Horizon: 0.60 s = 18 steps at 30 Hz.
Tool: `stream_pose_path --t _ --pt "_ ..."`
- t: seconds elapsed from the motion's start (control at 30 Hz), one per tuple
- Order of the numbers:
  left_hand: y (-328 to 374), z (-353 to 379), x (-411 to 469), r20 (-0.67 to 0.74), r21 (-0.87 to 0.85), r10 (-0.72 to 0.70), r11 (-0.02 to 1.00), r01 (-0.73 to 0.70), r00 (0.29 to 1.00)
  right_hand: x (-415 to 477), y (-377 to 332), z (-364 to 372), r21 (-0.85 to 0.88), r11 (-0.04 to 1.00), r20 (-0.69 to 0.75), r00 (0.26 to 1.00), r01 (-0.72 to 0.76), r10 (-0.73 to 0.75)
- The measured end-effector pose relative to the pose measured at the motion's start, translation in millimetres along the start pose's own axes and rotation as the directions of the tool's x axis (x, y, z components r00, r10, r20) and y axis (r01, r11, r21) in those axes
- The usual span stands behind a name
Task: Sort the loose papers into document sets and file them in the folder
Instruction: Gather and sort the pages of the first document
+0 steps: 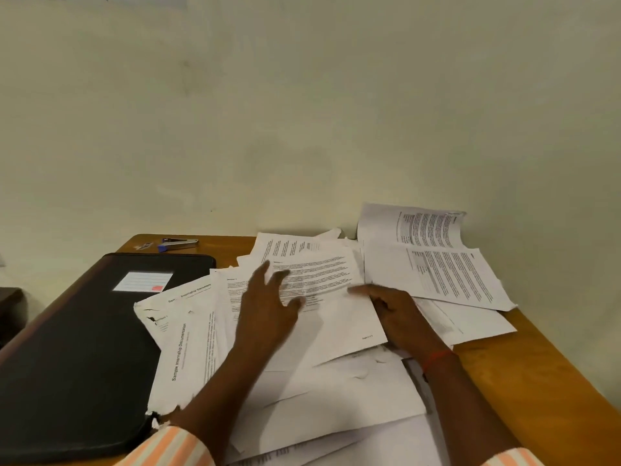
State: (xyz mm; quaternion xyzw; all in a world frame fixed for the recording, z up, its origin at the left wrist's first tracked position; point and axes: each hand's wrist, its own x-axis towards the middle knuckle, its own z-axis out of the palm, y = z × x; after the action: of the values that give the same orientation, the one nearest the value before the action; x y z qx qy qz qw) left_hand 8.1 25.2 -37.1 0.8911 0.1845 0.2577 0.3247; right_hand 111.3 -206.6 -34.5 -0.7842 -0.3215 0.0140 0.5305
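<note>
Black folder (84,348) lies beside strewn papers (336,391), stapler (179,243) behind it; left hand (268,307) and right hand (400,317) over them, grip open.

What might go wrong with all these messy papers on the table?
The loose papers overlap in a pile, so pages from different sets might get mixed.
The Sample Internship Documentation sheet already has a torn edge; rough sliding may rip it more.
The printed sheets on the right lie at the table edge and might slip off.
</note>
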Motion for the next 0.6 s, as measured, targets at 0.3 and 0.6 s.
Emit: stream_pose_path --t 0.3,0.6 --pt "-6 22 -6 0.213 0.054 0.050 0.997 -0.063 0.976 12 17 -22 -0.701 0.563 -0.279 0.894 -0.439 0.349" --pt "0 23 -9 0.173 0.046 0.168 0.983 -0.178 0.971 33 5 -32 -0.593 0.677 -0.435 0.881 -0.436 0.186"
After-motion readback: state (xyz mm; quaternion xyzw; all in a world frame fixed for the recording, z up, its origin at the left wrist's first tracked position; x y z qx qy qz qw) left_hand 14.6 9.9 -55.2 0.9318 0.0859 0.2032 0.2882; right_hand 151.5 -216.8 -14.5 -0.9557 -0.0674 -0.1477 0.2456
